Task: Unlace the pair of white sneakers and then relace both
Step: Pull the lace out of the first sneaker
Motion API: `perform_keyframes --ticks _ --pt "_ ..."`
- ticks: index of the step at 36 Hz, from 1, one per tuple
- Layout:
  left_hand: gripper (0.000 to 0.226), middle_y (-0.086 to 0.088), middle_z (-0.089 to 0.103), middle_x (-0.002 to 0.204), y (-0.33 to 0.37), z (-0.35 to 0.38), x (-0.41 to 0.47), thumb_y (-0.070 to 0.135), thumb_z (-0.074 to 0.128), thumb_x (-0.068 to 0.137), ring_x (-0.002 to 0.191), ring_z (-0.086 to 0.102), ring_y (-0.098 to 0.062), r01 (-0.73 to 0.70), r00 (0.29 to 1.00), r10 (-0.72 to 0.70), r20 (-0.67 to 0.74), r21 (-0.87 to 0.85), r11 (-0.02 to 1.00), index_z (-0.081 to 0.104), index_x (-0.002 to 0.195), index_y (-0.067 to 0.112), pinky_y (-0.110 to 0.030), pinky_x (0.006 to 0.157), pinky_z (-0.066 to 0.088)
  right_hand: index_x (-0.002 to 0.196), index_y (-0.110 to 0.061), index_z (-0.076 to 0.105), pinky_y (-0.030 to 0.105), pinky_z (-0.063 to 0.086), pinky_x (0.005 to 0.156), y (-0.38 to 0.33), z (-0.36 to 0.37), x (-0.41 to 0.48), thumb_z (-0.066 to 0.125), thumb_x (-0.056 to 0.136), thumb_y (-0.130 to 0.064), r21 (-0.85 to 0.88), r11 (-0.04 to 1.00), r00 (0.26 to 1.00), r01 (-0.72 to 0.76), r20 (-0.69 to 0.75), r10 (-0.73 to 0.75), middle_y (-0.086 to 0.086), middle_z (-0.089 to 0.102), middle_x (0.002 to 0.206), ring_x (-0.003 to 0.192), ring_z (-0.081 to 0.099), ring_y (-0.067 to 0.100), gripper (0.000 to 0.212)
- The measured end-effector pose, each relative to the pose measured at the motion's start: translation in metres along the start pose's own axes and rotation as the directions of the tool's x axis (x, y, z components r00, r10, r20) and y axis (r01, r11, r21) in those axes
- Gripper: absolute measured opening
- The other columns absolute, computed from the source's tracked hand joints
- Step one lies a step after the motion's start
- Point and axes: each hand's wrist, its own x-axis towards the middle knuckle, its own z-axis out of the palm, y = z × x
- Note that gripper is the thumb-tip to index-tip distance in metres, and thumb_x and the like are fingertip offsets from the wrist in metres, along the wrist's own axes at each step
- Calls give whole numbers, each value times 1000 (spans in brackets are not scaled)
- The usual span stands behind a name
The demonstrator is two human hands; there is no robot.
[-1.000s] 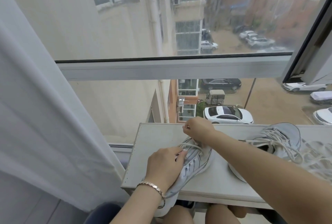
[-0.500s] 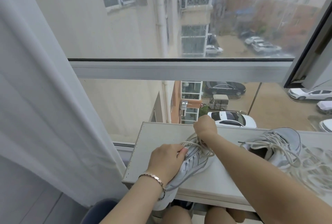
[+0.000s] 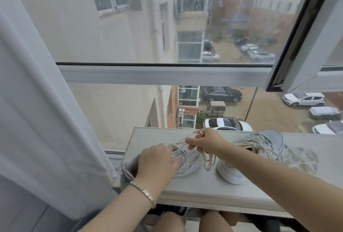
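Near sneaker (image 3: 187,165): lies at the left end of the pale ledge (image 3: 194,189) under the window, heel by the ledge's left edge. Pinned there by the left hand (image 3: 157,161), fingers curled over the upper and gripping it. Right hand (image 3: 206,142) clenched on the lace (image 3: 209,161), holding it raised above the eyelets, slack loops dangling below the fist onto the ledge. Looks like the unlacing stage, partway through this shoe.

To do it well: press down firmly with the left hand to stop the shoe riding up with each pull. Draw the lace out one crossing at a time, straight up from the eyelet, not sideways. Watch the hanging loops and shake them free before pulling, or risk a knot. Take a fresh pinch close to the eyelet rather than hauling from far along.

Around: second sneaker (image 3: 271,138) just beside to the right, its laces slack and heaped over the tongue. Best kept apart from the working lace to avoid tangling the two. Pale netted thing (image 3: 300,159) at the far right, against that shoe; cannot tell what. White curtain (image 3: 37,120) close on the left, near the heel. Bracelet (image 3: 143,191) on the left wrist, a possible snag for loose loops. Open sash (image 3: 306,46) at upper right; parked cars far below the glass.
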Motion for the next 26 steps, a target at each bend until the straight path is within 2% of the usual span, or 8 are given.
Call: perform_keyframes --ticks 2,4,8,12,14,18,23,26 --pt "44 -3 55 116 9 14 -11 52 37 93 111 45 -24 0 997 -9 79 112 994 53 115 17 -33 89 36 86 5 62 17 39 45 0 3 -2 67 84 -17 -54 997 999 50 2 -50 -11 58 46 38 44 4 22" --pt "46 -3 54 119 16 23 -14 52 37 93 113 44 -23 26 996 -37 77 146 989 50 119 16 -34 90 36 73 -8 54 22 39 51 -3 7 -2 66 84 -19 -176 980 995 97 -14 -102 -12 41 40 42 40 8 20" --pt "39 -2 63 108 26 25 -4 49 39 92 101 58 -21 46 999 -48 15 73 996 56 108 17 -32 77 43 54 -19 23 26 26 55 -5 14 4 69 81 -29 -256 954 983 155 -54 -175 -4 23 49 44 22 11 54" --pt "32 -2 66 100 22 20 8 44 45 92 91 63 -21 2 998 0 65 -33 999 59 98 16 -27 65 39 52 -20 23 25 32 61 -3 19 18 68 82 -32 -227 964 969 141 -169 -182 -10 21 38 36 20 8 55" --pt "29 2 64 92 14 20 8 50 53 85 86 60 -18 -10 995 23 94 -144 990 54 84 21 -27 64 34 50 -18 24 25 33 61 -1 21 25 65 83 -22 -298 947 960 118 -210 -186 -8 25 33 40 23 9 53" --pt "39 8 50 69 11 23 1 58 62 75 68 45 -9 -67 991 91 96 -223 973 43 67 24 -26 59 27 45 -16 28 25 23 48 5 24 35 48 76 3 -500 865 942 51 -263 -208 2 34 47 51 30 19 41" --pt "33 5 53 67 8 31 -2 48 58 78 66 42 -7 -163 986 168 1 -237 958 43 64 22 -24 59 24 48 -15 31 26 27 50 13 31 43 44 68 8 -690 724 943 16 -230 -240 0 33 49 63 39 29 34" --pt "34 7 48 66 6 29 2 48 58 79 67 42 -8 -192 980 197 -15 -297 935 42 64 22 -24 61 26 49 -17 27 25 19 45 9 36 51 45 69 8 -734 678 942 37 -202 -269 1 31 51 65 37 28 37"
